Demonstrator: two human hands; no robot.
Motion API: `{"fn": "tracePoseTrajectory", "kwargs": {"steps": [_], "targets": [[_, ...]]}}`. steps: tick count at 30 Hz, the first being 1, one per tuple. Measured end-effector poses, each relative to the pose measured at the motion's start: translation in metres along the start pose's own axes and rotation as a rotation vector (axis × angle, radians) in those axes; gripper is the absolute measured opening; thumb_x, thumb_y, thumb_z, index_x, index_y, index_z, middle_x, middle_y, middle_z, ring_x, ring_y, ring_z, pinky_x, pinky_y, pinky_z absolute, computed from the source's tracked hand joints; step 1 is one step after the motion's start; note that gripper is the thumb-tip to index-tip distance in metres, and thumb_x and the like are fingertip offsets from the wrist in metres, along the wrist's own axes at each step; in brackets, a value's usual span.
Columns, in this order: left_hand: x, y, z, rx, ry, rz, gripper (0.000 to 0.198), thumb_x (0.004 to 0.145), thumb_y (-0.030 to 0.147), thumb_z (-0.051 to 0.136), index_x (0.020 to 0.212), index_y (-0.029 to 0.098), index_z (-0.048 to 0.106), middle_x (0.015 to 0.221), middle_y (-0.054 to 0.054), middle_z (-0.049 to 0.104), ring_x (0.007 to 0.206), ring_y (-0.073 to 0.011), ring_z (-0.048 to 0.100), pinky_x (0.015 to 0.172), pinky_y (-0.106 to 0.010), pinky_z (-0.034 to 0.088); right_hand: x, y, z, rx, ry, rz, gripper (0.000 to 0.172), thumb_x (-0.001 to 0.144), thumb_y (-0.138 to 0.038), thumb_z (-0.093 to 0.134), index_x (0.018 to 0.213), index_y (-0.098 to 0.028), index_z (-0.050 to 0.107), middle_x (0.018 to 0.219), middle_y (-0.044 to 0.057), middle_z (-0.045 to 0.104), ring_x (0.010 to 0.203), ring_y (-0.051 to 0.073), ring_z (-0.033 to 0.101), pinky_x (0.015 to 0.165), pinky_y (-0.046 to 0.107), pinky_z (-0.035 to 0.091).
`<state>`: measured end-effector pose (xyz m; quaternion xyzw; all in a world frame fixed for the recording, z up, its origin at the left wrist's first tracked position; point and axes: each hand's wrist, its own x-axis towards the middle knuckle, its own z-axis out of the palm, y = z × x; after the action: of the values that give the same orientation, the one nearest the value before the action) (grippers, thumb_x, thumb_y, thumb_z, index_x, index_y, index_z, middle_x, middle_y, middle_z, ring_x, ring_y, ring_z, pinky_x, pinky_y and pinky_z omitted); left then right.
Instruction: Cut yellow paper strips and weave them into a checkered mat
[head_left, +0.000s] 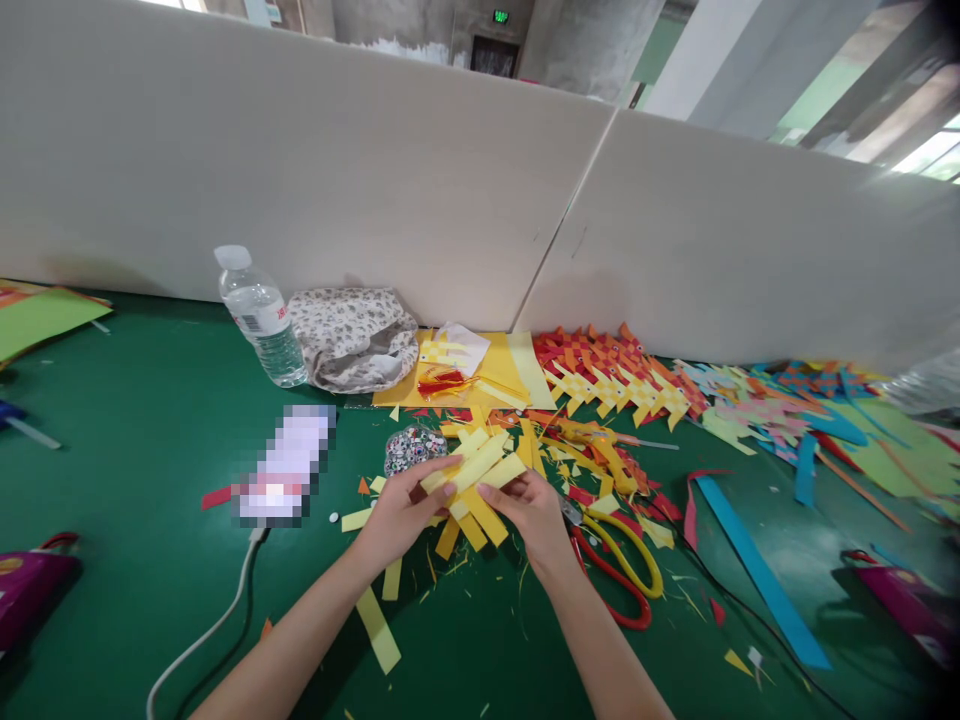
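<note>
Woven pale and deep yellow paper strips (480, 470) are held up between my two hands, over the green table. My left hand (401, 515) pinches their left side between thumb and fingers. On the right side, my right hand (531, 510) grips the strips the same way, thumb in front. Loose strip ends fan out below and above the weave. Just behind my left hand lies a bag of googly eyes (415, 448). Scissors (619, 570) with red and yellow handles rest to the right of my right hand, with a yellow glue gun (611, 460) behind them.
A water bottle (262, 320) and a patterned cloth bag (352, 340) stand by the white partition (337, 180). At left lies a phone (285, 465) on a white cable. Woven paper fish (622, 375) are piled at the back right. Paper scraps and a blue strip (761, 570) litter the green table (450, 665).
</note>
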<state>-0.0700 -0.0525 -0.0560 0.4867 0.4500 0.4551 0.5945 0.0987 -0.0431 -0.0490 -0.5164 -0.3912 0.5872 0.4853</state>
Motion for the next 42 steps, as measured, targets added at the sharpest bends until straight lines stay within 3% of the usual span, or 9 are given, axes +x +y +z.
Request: {"fn": "tracePoseTrajectory", "kwargs": {"steps": [7, 11, 21, 26, 30, 35, 39, 42], "targets": [[0.0, 0.003, 0.001, 0.007, 0.019, -0.007, 0.035, 0.073, 0.031, 0.061, 0.108, 0.027, 0.061, 0.113, -0.003, 0.059, 0.061, -0.0114, 0.059, 0.057, -0.024, 0.053, -0.002, -0.007, 0.001, -0.007, -0.103, 0.064, 0.038, 0.051, -0.027, 0.079, 0.084, -0.013, 0.066, 0.079, 0.008, 0.072, 0.075, 0.027, 0.066, 0.075, 0.042, 0.051], [0.0, 0.001, 0.002, 0.015, 0.029, -0.005, 0.032, 0.073, 0.03, 0.061, 0.104, 0.028, 0.062, 0.11, -0.003, 0.06, 0.053, -0.0091, 0.055, 0.054, -0.024, 0.051, -0.002, -0.005, 0.004, 0.002, -0.051, 0.073, 0.038, 0.051, -0.029, 0.079, 0.083, -0.014, 0.066, 0.077, 0.008, 0.072, 0.074, 0.028, 0.066, 0.075, 0.044, 0.051], [-0.002, 0.001, 0.004, -0.009, 0.009, -0.021, 0.031, 0.072, 0.03, 0.061, 0.103, 0.025, 0.064, 0.11, -0.003, 0.06, 0.056, -0.0107, 0.055, 0.057, -0.027, 0.052, -0.003, -0.003, 0.005, 0.031, 0.009, 0.048, 0.037, 0.051, -0.031, 0.078, 0.08, -0.014, 0.065, 0.072, 0.007, 0.071, 0.067, 0.027, 0.066, 0.065, 0.04, 0.053], [-0.003, 0.0, 0.007, 0.005, 0.069, -0.025, 0.032, 0.071, 0.031, 0.062, 0.103, 0.027, 0.063, 0.094, -0.001, 0.064, 0.044, -0.0068, 0.045, 0.055, -0.027, 0.053, -0.003, 0.001, 0.007, 0.027, 0.026, 0.015, 0.036, 0.053, -0.034, 0.077, 0.08, -0.015, 0.063, 0.076, 0.006, 0.071, 0.072, 0.026, 0.066, 0.067, 0.038, 0.052], [-0.004, -0.002, 0.011, 0.019, 0.068, -0.031, 0.031, 0.072, 0.032, 0.061, 0.102, 0.026, 0.063, 0.103, -0.002, 0.061, 0.048, -0.0079, 0.049, 0.053, -0.026, 0.053, -0.004, 0.001, 0.009, 0.019, 0.041, -0.007, 0.043, 0.048, -0.032, 0.079, 0.084, -0.016, 0.061, 0.08, 0.006, 0.07, 0.08, 0.027, 0.064, 0.071, 0.037, 0.051], [-0.003, -0.003, 0.012, -0.132, 0.126, -0.1, 0.033, 0.069, 0.03, 0.064, 0.101, 0.023, 0.063, 0.096, -0.003, 0.064, 0.063, -0.0128, 0.057, 0.06, -0.027, 0.054, -0.006, -0.003, 0.012, 0.116, -0.071, -0.015, 0.041, 0.065, -0.048, 0.064, 0.094, -0.019, 0.059, 0.085, 0.006, 0.07, 0.081, 0.026, 0.065, 0.067, 0.036, 0.051], [-0.005, -0.003, 0.015, -0.072, 0.085, -0.074, 0.033, 0.07, 0.033, 0.063, 0.102, 0.023, 0.063, 0.1, -0.004, 0.062, 0.054, -0.0095, 0.053, 0.054, -0.025, 0.053, -0.002, 0.004, 0.007, 0.028, -0.057, -0.071, 0.048, 0.056, -0.034, 0.076, 0.097, -0.019, 0.056, 0.087, 0.006, 0.069, 0.082, 0.026, 0.064, 0.072, 0.036, 0.051], [-0.007, -0.001, 0.015, -0.073, 0.027, -0.058, 0.039, 0.072, 0.034, 0.061, 0.111, 0.027, 0.057, 0.11, -0.004, 0.057, 0.059, -0.0105, 0.055, 0.051, -0.022, 0.051, 0.001, 0.007, 0.002, -0.015, -0.04, -0.055, 0.045, 0.057, -0.029, 0.076, 0.096, -0.018, 0.055, 0.085, 0.006, 0.07, 0.081, 0.025, 0.065, 0.073, 0.037, 0.05]]}}
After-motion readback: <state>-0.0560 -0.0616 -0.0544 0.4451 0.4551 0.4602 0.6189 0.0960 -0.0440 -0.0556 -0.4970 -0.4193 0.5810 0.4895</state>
